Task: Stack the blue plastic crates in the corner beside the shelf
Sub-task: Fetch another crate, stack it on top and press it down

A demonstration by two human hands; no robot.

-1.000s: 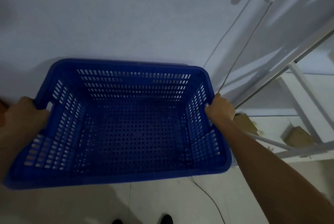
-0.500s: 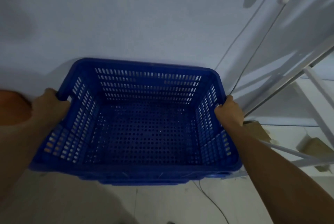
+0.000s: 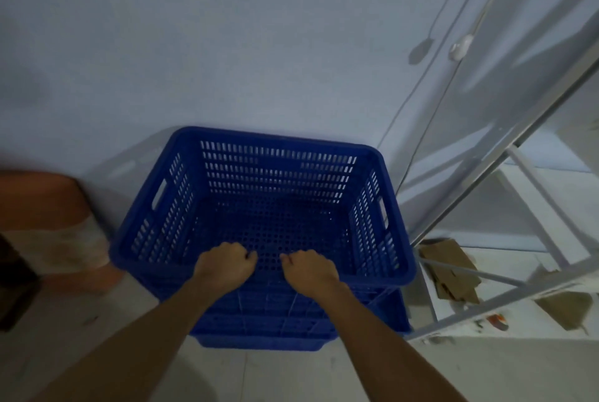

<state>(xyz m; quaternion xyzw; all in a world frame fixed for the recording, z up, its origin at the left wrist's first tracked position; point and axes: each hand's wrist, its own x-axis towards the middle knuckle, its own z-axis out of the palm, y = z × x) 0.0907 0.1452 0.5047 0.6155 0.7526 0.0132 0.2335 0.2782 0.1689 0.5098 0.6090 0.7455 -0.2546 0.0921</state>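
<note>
moved: both hands shifted from side handles to near rim; crate now set down
hands: 2, left hand (image 3: pixel 227 264) and right hand (image 3: pixel 311 268) curled over top crate (image 3: pixel 272 204) rim
crates: 2 visible, stacked, against wall (image 3: pixel 227 45) beside shelf (image 3: pixel 505 155)

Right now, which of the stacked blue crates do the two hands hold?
The top crate: both hands, left and right, grip its near rim. The lower crate shows only beneath it, untouched.

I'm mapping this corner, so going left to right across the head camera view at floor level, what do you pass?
Orange-brown object → top blue crate, both hands on its near rim → white shelf frame → cardboard pieces on its bottom shelf.
</note>
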